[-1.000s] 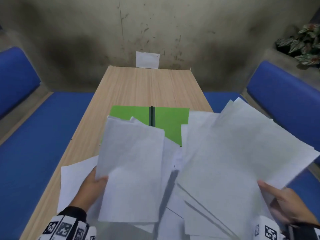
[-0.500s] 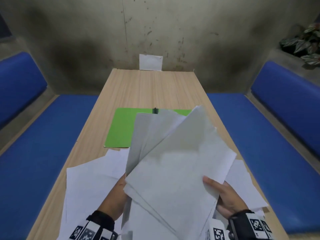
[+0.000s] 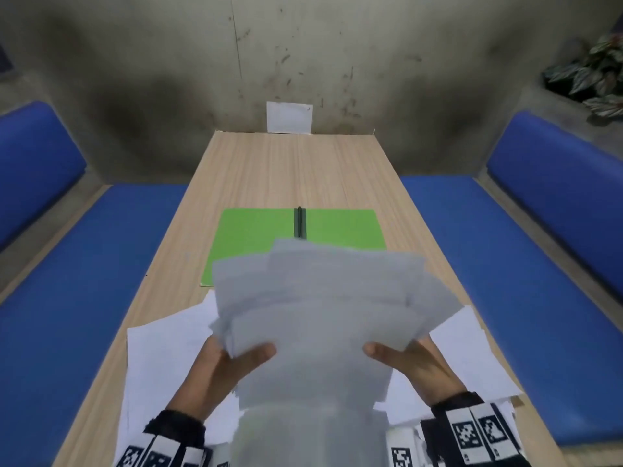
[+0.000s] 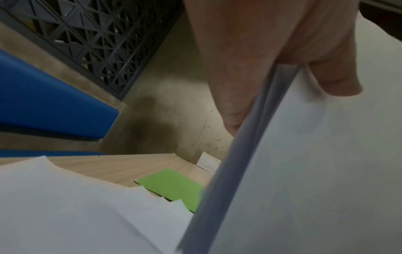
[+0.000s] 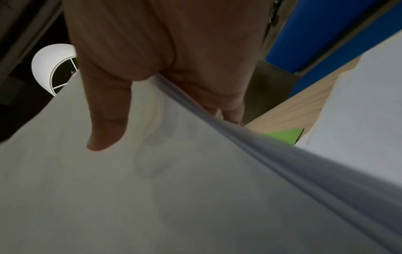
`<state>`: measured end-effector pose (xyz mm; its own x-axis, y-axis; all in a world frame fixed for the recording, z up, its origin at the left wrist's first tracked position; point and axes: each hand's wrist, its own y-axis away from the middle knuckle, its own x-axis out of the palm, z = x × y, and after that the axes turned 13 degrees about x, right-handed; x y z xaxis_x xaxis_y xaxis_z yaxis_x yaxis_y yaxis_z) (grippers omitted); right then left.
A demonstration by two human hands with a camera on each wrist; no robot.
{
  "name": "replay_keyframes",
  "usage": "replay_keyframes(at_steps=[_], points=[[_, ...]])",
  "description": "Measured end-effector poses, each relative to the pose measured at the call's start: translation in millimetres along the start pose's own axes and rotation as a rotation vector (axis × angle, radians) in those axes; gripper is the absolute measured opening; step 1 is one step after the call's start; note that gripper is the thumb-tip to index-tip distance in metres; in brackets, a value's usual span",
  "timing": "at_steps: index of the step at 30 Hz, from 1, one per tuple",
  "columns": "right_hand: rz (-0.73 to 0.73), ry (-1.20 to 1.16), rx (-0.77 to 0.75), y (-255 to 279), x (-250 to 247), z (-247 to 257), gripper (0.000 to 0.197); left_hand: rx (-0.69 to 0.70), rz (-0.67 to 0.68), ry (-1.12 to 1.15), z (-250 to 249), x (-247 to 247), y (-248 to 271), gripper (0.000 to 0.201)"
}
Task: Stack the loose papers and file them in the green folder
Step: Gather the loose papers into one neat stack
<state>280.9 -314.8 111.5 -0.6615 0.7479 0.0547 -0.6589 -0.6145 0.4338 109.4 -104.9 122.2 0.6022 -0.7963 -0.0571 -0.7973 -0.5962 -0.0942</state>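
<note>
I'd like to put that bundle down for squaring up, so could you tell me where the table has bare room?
Bare wood runs from the green folder to the far edge by the white card; narrow strips flank the folder. The near end is crowded with loose sheets under the bundle that the left hand and right hand hold.

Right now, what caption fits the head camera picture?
Both hands, left hand and right hand, hold a messy bundle of papers above the open green folder.
</note>
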Motion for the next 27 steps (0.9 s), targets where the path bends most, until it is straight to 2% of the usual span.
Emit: replay_keyframes(at_steps=[3, 5, 9, 11, 12, 15, 16, 18, 21, 23, 25, 27], points=[[0.018, 0.017, -0.040, -1, 3, 1, 0.052, 0.014, 0.073, 0.009, 7, -2, 2, 0.036], [0.005, 0.009, -0.053, -3, 5, -2, 0.045, 0.001, 0.097, 0.006, 13, -1, 1, 0.039], [-0.022, 0.073, -0.035, -11, 8, -13, 0.029, -0.135, 0.104, -0.031, 41, 2, -3, 0.041], [-0.043, 0.129, 0.000, -14, 9, -21, 0.018, -0.169, 0.096, -0.040, 56, 6, -3, 0.050], [-0.052, 0.155, 0.019, -17, 9, -26, 0.014, -0.186, 0.067, -0.036, 59, 9, -3, 0.047], [-0.021, 0.210, 0.061, -24, 2, -40, 0.020, -0.170, -0.033, -0.037, 57, 12, -13, 0.007], [-0.029, 0.235, 0.085, -27, -5, -47, 0.022, -0.149, -0.050, -0.046, 50, 10, -19, 0.006], [-0.105, 0.317, 0.167, -32, -22, -61, 0.019, -0.095, -0.082, -0.085, 37, -3, -32, 0.010], [-0.236, 0.372, 0.434, -33, -57, -85, 0.011, -0.011, -0.119, -0.146, 13, -38, -50, 0.008], [-0.375, 0.450, 0.597, -29, -82, -99, 0.020, 0.008, -0.075, -0.218, 1, -64, -57, 0.014], [-0.483, 0.610, 0.738, -20, -101, -107, 0.033, -0.063, -0.001, -0.312, -5, -88, -63, 0.017], [-0.584, 0.591, 0.845, -11, -111, -106, 0.048, -0.165, 0.125, -0.445, -5, -102, -68, 0.009]])
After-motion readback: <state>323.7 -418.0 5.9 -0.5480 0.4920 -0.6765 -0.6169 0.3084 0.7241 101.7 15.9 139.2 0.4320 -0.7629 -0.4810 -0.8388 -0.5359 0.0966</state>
